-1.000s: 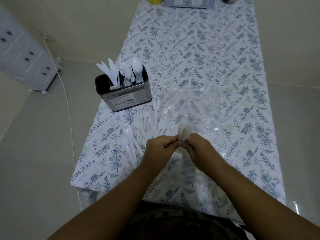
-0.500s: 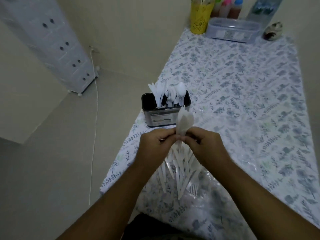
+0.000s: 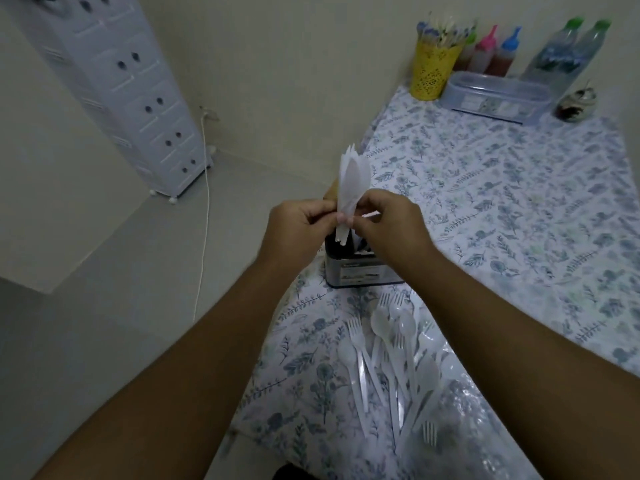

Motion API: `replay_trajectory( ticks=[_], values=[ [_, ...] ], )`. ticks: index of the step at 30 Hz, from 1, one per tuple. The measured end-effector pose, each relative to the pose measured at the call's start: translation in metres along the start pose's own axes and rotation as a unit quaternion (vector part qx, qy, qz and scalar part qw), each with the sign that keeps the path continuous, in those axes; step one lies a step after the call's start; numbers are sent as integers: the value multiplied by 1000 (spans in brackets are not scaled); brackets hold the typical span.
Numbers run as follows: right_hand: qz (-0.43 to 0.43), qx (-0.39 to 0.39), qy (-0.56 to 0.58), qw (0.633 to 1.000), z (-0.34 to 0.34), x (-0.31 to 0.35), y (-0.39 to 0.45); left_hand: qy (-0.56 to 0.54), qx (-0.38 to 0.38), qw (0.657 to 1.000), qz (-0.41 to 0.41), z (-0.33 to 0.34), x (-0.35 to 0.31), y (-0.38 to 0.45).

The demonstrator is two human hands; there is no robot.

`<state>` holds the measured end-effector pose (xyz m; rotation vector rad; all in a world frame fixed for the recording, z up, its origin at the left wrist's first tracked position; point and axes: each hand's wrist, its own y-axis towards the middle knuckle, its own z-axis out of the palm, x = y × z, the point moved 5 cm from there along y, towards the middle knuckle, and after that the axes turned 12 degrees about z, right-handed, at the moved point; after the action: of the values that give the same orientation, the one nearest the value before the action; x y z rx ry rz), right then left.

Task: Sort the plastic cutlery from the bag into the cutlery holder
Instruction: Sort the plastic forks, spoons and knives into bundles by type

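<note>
- Plastic knives (image 3: 350, 183), a small white bunch, stand upright just above the cutlery holder (image 3: 363, 271); their lower ends dip into it
- left hand (image 3: 298, 230) pinches the bunch from one side; right hand (image 3: 391, 230) pinches it from the other; fingers curled
- loose forks and spoons (image 3: 391, 358) lie on the flowery tablecloth (image 3: 502, 202), near the holder, beside a clear bag (image 3: 467, 427)

Access to the cutlery holder (image 3: 360, 268) from above is blocked: left hand (image 3: 298, 230) and right hand (image 3: 391, 226) sit directly over its mouth, pinching a bundle of cutlery (image 3: 349, 181). Loose forks and spoons (image 3: 391, 358) obstruct the near tablecloth (image 3: 502, 209). Open cloth lies right of the holder. Far edge is occupied (yellow cup (image 3: 433, 74), clear box (image 3: 495, 95), bottles (image 3: 561, 57)).
</note>
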<state>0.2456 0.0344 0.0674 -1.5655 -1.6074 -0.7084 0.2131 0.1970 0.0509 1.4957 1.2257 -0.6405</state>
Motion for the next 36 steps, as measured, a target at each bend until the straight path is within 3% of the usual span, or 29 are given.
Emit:
replay_trajectory(
  ticks=[6,10,14,18,26,30,36],
  values=[
    [16,10,-185,983,25,-21,4,31,9,999,-39,11,32,-26],
    [-4,19,-285,958,32,-23,2,163,43,986,10,15,22,-25],
    [1,-18,-244,970,23,-27,-3,266,94,959,-16,16,21,-21],
    [1,-58,-164,985,8,-29,-12,307,85,946,-54,14,22,-28],
    [-10,-72,-98,993,-9,-43,-63,261,52,960,-90,22,8,-71],
    [21,-40,-110,993,-7,-74,-90,232,84,959,-136,41,14,-115],
    [137,103,-158,972,13,-145,-142,254,169,913,-273,76,46,-200]
  ],
)
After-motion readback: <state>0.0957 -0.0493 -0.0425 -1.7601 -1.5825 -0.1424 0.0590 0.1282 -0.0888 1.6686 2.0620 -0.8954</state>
